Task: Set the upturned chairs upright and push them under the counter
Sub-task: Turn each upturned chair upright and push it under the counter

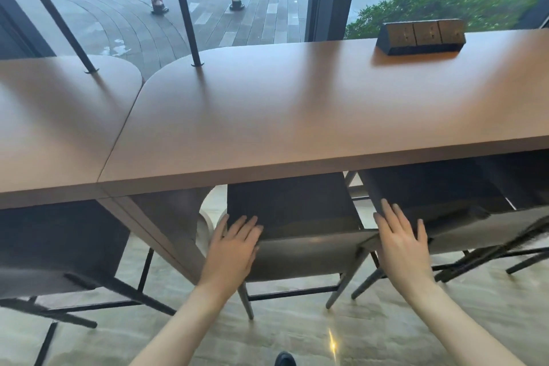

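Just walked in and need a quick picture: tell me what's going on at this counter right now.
A person stands at the wooden counter, both hands flat with straight fingers on the back edge of the middle chair. The left hand rests on its left corner, the right hand on its right. That chair is upright with its seat partly under the counter. A chair on the left and one on the right also stand upright there.

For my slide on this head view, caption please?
Both hands, left hand and right hand, push a chair under the counter.

Café-style seating area, long wooden counter [297, 116], tall chairs [291, 217], window onto paved plaza [118, 9]
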Demonstrator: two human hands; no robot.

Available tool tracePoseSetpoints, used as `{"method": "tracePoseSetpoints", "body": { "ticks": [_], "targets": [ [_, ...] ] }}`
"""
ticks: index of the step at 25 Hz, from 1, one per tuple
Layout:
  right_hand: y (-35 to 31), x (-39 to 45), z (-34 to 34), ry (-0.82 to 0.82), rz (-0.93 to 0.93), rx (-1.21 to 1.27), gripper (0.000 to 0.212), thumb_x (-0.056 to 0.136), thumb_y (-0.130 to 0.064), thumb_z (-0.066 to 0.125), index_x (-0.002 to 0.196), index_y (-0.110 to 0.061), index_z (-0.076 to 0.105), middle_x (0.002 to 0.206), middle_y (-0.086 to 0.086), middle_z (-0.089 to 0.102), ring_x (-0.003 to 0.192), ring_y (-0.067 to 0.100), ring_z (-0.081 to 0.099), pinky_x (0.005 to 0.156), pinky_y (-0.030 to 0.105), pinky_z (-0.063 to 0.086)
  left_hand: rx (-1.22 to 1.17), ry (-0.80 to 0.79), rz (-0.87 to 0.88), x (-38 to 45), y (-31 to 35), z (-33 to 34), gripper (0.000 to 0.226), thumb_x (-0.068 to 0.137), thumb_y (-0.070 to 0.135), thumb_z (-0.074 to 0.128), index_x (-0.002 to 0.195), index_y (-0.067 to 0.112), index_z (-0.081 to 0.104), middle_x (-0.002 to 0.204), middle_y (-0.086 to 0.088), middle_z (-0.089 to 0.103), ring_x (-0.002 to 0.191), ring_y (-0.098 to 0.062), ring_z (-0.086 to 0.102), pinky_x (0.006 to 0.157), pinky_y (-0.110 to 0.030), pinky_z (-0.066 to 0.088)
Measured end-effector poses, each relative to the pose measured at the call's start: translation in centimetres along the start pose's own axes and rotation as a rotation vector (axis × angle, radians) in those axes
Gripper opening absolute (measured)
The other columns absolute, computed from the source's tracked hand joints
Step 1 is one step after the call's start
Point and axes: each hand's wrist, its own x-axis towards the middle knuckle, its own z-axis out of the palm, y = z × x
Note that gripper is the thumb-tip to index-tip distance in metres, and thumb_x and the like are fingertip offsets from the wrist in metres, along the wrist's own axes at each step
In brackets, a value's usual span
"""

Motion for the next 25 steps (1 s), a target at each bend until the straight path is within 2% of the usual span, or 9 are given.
{"method": "tracePoseSetpoints", "body": {
  "ticks": [2, 4, 6, 8, 11, 15, 18, 23, 25],
  "targets": [
    [-0.6, -2.1, 1.2, 0.106, -0.064, 0.073, 0.079, 0.071, -0.008, 0.08, 0.143, -0.005, 0.048, 0.157, 0.012, 0.03, 0.146, 0.03, 0.026, 0.113, 0.058, 0.024, 0.011, -0.019, -0.073, -0.9, 1.1, 0.6, 0.068, 0.077, 0.032, 0.078, 0.139, 0.016, 0.056, 0.147, -0.007, 0.051, 0.134, -0.027, 0.05, 0.114, -0.051, 0.028],
    [-2.4, -3.6, 2.4, 0.102, -0.133, 0.122, 0.089, 0.073, -0.016, 0.08, 0.15, -0.006, 0.035, 0.159, 0.011, 0.024, 0.147, 0.028, 0.022, 0.114, 0.055, 0.028, 0.046, -0.071, -0.153, -1.4, 2.3, 1.2, 0.074, 0.086, 0.044, 0.063, 0.15, 0.017, 0.039, 0.158, -0.01, 0.033, 0.144, -0.031, 0.033, 0.118, -0.054, 0.012],
    [-3.8, -3.7, 2.8, -0.011, -0.084, 0.147, 0.104, 0.078, -0.03, 0.076, 0.154, -0.006, 0.009, 0.162, 0.011, 0.006, 0.15, 0.028, 0.006, 0.116, 0.052, 0.026, 0.058, -0.125, -0.207, -1.0, 2.9, 1.1, 0.065, 0.094, 0.049, 0.047, 0.151, 0.022, 0.031, 0.162, -0.01, 0.022, 0.148, -0.032, 0.021, 0.118, -0.054, -0.003],
    [-4.6, -3.2, 2.7, -0.163, -0.037, 0.124, 0.122, 0.08, -0.048, 0.067, 0.148, -0.005, -0.025, 0.159, 0.012, -0.024, 0.147, 0.03, -0.02, 0.118, 0.049, 0.015, 0.073, -0.186, -0.219, -0.7, 3.1, 0.7, 0.065, 0.093, 0.048, 0.047, 0.15, 0.024, 0.025, 0.163, -0.01, 0.014, 0.148, -0.034, 0.014, 0.117, -0.055, -0.006],
    [-4.9, -2.8, 1.9, -0.306, -0.014, 0.161, 0.133, 0.075, -0.061, 0.062, 0.133, -0.01, -0.046, 0.148, 0.005, -0.046, 0.139, 0.026, -0.038, 0.119, 0.048, 0.01, 0.058, -0.292, -0.235, -0.4, 3.0, -0.4, 0.081, 0.087, 0.047, 0.056, 0.153, 0.025, 0.014, 0.164, -0.011, 0.0, 0.149, -0.037, 0.003, 0.117, -0.055, -0.008],
    [-3.9, -2.0, -0.2, -0.485, -0.033, 0.187, 0.134, 0.071, -0.062, 0.064, 0.132, -0.015, -0.046, 0.148, 0.001, -0.048, 0.137, 0.022, -0.042, 0.118, 0.051, 0.007, 0.003, -0.383, -0.33, -0.7, 4.1, -2.3, 0.095, 0.087, 0.045, 0.056, 0.157, 0.027, -0.005, 0.164, -0.009, -0.012, 0.15, -0.033, -0.013, 0.114, -0.054, -0.019],
    [-4.2, -1.8, -1.6, -0.554, -0.035, 0.169, 0.13, 0.073, -0.065, 0.059, 0.145, -0.015, -0.036, 0.152, 0.004, -0.043, 0.142, 0.025, -0.035, 0.114, 0.059, -0.004, -0.114, -0.322, -0.436, -3.1, 6.1, -3.7, 0.097, 0.089, 0.048, 0.051, 0.154, 0.029, -0.018, 0.162, -0.005, -0.024, 0.148, -0.03, -0.023, 0.112, -0.054, -0.021],
    [-5.9, -4.9, -3.7, -0.229, -0.201, 0.278, 0.106, 0.081, -0.059, 0.056, 0.154, -0.03, -0.016, 0.159, -0.001, -0.027, 0.148, 0.027, -0.02, 0.113, 0.064, -0.002, -0.261, -0.231, -0.597, -11.2, 8.8, -7.3, 0.088, 0.089, 0.04, 0.05, 0.155, 0.036, -0.007, 0.165, 0.003, -0.015, 0.15, -0.025, -0.016, 0.114, -0.056, -0.015],
    [-7.5, -7.1, -4.9, -0.193, -0.285, 0.39, 0.099, 0.082, -0.053, 0.056, 0.154, -0.033, -0.008, 0.16, -0.006, -0.021, 0.149, 0.026, -0.013, 0.114, 0.062, 0.003, -0.387, -0.194, -0.673, -14.5, 9.7, -8.6, 0.083, 0.09, 0.039, 0.052, 0.156, 0.038, 0.001, 0.165, 0.006, -0.008, 0.151, -0.022, -0.009, 0.117, -0.055, -0.011]
  ]
}}
